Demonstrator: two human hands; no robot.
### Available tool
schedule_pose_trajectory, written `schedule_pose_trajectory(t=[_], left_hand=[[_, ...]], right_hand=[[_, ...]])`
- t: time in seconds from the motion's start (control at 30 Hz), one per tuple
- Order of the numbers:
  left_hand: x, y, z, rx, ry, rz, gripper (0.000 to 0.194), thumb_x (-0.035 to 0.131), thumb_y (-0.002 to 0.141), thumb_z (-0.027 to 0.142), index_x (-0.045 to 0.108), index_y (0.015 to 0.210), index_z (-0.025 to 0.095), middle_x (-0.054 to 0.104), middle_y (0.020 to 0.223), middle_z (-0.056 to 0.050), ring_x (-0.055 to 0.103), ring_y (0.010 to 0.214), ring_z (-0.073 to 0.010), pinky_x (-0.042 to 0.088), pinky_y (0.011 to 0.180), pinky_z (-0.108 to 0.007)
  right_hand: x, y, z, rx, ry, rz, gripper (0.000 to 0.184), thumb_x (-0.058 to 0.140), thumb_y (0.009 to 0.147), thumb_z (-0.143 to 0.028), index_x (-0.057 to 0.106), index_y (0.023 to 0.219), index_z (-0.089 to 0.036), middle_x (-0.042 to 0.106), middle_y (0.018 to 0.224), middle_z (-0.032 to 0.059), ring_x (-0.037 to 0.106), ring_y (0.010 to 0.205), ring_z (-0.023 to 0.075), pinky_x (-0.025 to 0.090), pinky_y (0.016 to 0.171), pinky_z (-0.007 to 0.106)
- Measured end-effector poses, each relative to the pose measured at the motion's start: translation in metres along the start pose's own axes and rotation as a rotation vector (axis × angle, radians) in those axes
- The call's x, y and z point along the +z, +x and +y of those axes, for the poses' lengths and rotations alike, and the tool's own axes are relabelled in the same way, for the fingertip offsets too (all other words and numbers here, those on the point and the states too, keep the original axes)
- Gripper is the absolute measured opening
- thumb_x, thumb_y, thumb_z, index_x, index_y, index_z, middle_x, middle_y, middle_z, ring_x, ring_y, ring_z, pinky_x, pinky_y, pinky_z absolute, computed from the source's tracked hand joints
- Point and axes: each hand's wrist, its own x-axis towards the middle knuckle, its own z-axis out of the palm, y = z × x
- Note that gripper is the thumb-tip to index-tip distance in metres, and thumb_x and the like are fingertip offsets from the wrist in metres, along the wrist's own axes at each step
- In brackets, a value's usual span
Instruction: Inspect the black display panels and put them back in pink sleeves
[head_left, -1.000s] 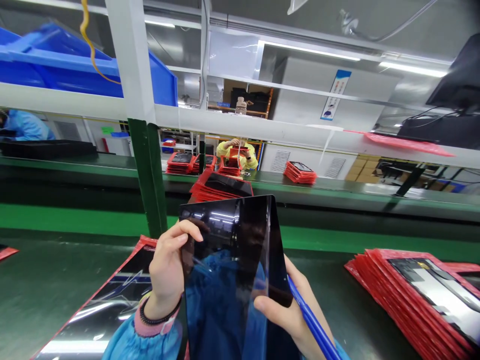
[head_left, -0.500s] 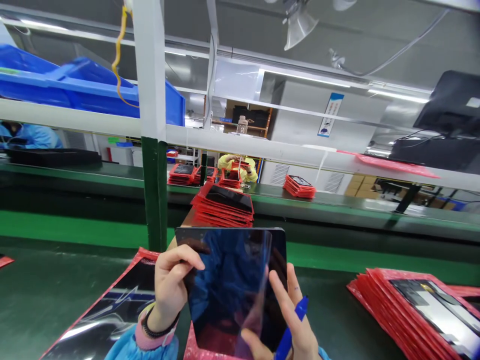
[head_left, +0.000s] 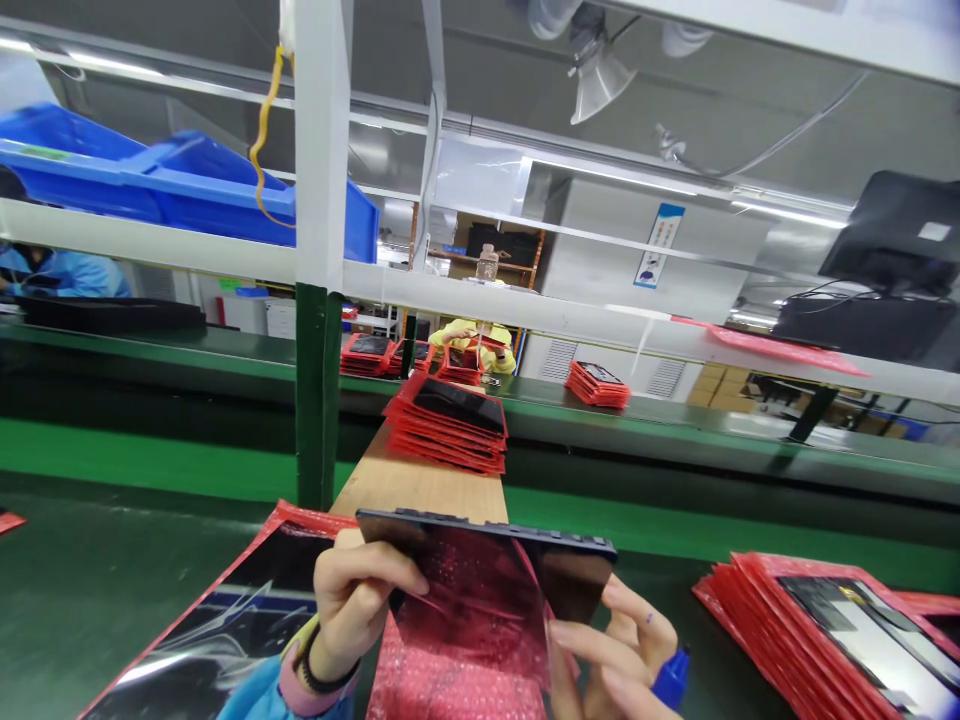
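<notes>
A glossy black screen panel [head_left: 472, 590] is held up in front of me, tilted so that its far edge shows as a thin dark strip. Its face reflects red, and what looks like a clear film covers part of it. My left hand [head_left: 360, 595] pinches the panel's left side, thumb and fingers closed on it. At the right side, the fingers of my right hand [head_left: 615, 650] grip the panel's edge. A blue pen [head_left: 671, 680] is tucked in that same hand. Below the panel lies red bubble wrap [head_left: 450, 680].
Left of me, a film-covered black panel [head_left: 247, 600] lies on red wrap. A stack of red-wrapped panels [head_left: 817, 640] stands at right. Ahead, another stack [head_left: 450, 425] sits on a wooden board [head_left: 405, 485]. A green-and-white post [head_left: 319, 400] rises nearby. A co-worker in yellow [head_left: 472, 345] is opposite.
The panel has tipped from nearly facing me to almost edge-on. My right-hand fingers have shifted along its right side, the pen moving right with them. The view has tilted upward.
</notes>
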Motion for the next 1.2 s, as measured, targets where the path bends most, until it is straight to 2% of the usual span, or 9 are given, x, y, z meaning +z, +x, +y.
schedule_pose_trajectory(t=[0.17, 0.23, 0.37, 0.5, 0.67, 0.77, 1.0, 1.1, 1.2], left_hand=[[0.020, -0.019, -0.002, -0.169, -0.028, 0.128, 0.015, 0.070, 0.073, 0.026, 0.081, 0.082, 0.029, 0.075, 0.069, -0.005, 0.068, 0.062, -0.0218, 0.054, 0.058, -0.029], [0.034, -0.027, 0.004, -0.263, -0.073, 0.227, 0.041, 0.072, 0.073, 0.022, 0.072, 0.111, 0.037, 0.075, 0.077, -0.001, 0.066, 0.063, -0.0175, 0.053, 0.059, -0.026], [0.058, -0.037, 0.025, -0.406, -0.169, 0.199, 0.083, 0.063, 0.084, 0.022, 0.018, 0.151, 0.039, 0.063, 0.067, 0.003, 0.055, 0.054, -0.0125, 0.050, 0.061, -0.025], [0.068, -0.040, 0.038, -0.438, -0.201, 0.075, 0.089, 0.054, 0.091, 0.032, -0.013, 0.150, 0.033, 0.067, 0.079, -0.002, 0.058, 0.062, -0.0144, 0.051, 0.070, -0.030], [0.069, -0.045, 0.035, -0.375, -0.203, -0.064, 0.077, 0.049, 0.093, 0.038, 0.000, 0.152, 0.035, 0.070, 0.089, -0.009, 0.056, 0.059, -0.0156, 0.051, 0.061, -0.031], [0.068, -0.048, 0.032, -0.291, -0.166, -0.086, 0.072, 0.048, 0.093, 0.034, 0.006, 0.152, 0.037, 0.071, 0.090, -0.008, 0.059, 0.061, -0.0170, 0.054, 0.071, -0.036], [0.062, -0.036, 0.039, -0.128, 0.124, -0.109, 0.040, 0.057, 0.088, 0.018, 0.062, 0.125, 0.032, 0.073, 0.081, -0.005, 0.066, 0.065, -0.0178, 0.054, 0.067, -0.027], [0.059, -0.030, 0.038, -0.007, 0.173, -0.172, 0.034, 0.051, 0.092, 0.022, 0.061, 0.124, 0.028, 0.073, 0.079, -0.003, 0.065, 0.061, -0.0140, 0.052, 0.060, -0.021], [0.055, -0.030, 0.036, -0.056, 0.185, -0.259, 0.047, 0.049, 0.091, 0.018, 0.051, 0.137, 0.026, 0.073, 0.081, -0.004, 0.065, 0.061, -0.0138, 0.054, 0.065, -0.020]], right_hand=[[-0.006, 0.016, 0.012, 0.023, 0.029, 0.150, 0.042, 0.067, 0.073, -0.004, 0.055, 0.096, -0.037, 0.072, 0.063, -0.0052, 0.057, 0.084, 0.0267, 0.045, 0.084, 0.053], [-0.010, 0.026, 0.016, 0.046, 0.081, 0.165, 0.034, 0.067, 0.073, -0.006, 0.057, 0.091, -0.033, 0.069, 0.061, -0.0053, 0.056, 0.072, 0.0239, 0.042, 0.086, 0.053], [-0.017, 0.041, 0.028, 0.097, 0.225, 0.156, 0.029, 0.066, 0.073, -0.007, 0.058, 0.089, -0.030, 0.066, 0.062, -0.0081, 0.050, 0.055, 0.0171, 0.034, 0.096, 0.052], [-0.021, 0.041, 0.045, 0.240, 0.356, 0.118, 0.037, 0.073, 0.068, -0.007, 0.057, 0.091, -0.031, 0.064, 0.066, -0.0073, 0.052, 0.072, 0.0199, 0.028, 0.102, 0.050], [-0.025, 0.037, 0.058, 0.352, 0.418, 0.102, 0.033, 0.077, 0.068, -0.016, 0.056, 0.087, -0.032, 0.059, 0.063, -0.0050, 0.055, 0.087, 0.0235, 0.035, 0.094, 0.046], [-0.026, 0.034, 0.063, 0.376, 0.427, 0.120, 0.034, 0.078, 0.068, -0.017, 0.056, 0.088, -0.033, 0.056, 0.064, -0.0046, 0.055, 0.087, 0.0232, 0.038, 0.092, 0.043], [-0.025, 0.035, 0.072, 0.408, 0.473, 0.117, 0.026, 0.079, 0.072, -0.025, 0.059, 0.086, -0.034, 0.057, 0.061, -0.0030, 0.056, 0.082, 0.0225, 0.046, 0.082, 0.039], [-0.022, 0.041, 0.071, 0.372, 0.534, 0.103, 0.027, 0.082, 0.068, -0.029, 0.062, 0.085, -0.031, 0.059, 0.060, -0.0042, 0.057, 0.076, 0.0194, 0.049, 0.071, 0.033], [-0.021, 0.044, 0.066, 0.368, 0.558, 0.100, 0.032, 0.086, 0.062, -0.026, 0.062, 0.084, -0.030, 0.059, 0.059, -0.0049, 0.058, 0.075, 0.0182, 0.051, 0.072, 0.032]])
